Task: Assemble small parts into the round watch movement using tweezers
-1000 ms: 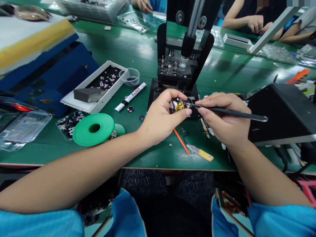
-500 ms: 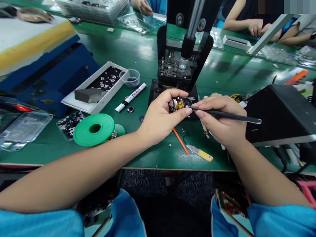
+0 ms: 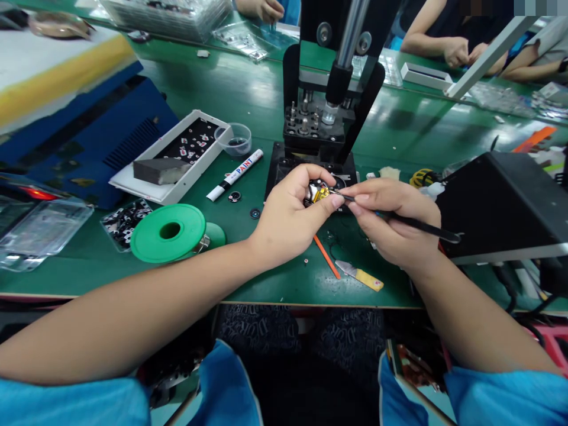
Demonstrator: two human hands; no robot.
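Note:
My left hand (image 3: 286, 216) is closed around a small electronic assembly (image 3: 320, 194), thumb on the near side and index finger on the far side. Yellow film and a silvery part show on the assembly; the rest is covered by my fingers. Black tweezers (image 3: 437, 231) are pinched in my right hand (image 3: 394, 222). Their tips reach the yellow film near my left thumb; whether they grip anything there is too small to tell. Just behind both hands stands a black press (image 3: 315, 130) with a steel shaft and several metal pins.
On the left lie a green spool (image 3: 146, 234), a paint marker (image 3: 235, 176), a white tray (image 3: 171, 192) with a grey foam block, and a clear cup (image 3: 244, 142). An orange stick (image 3: 327, 257) and a small blade (image 3: 364, 278) lie in front. A black box (image 3: 506, 201) stands right.
My right hand has shifted slightly, and the tweezers' rear end has swung down and toward me. Their tips now lie further over the yellow film. My left hand still holds the assembly.

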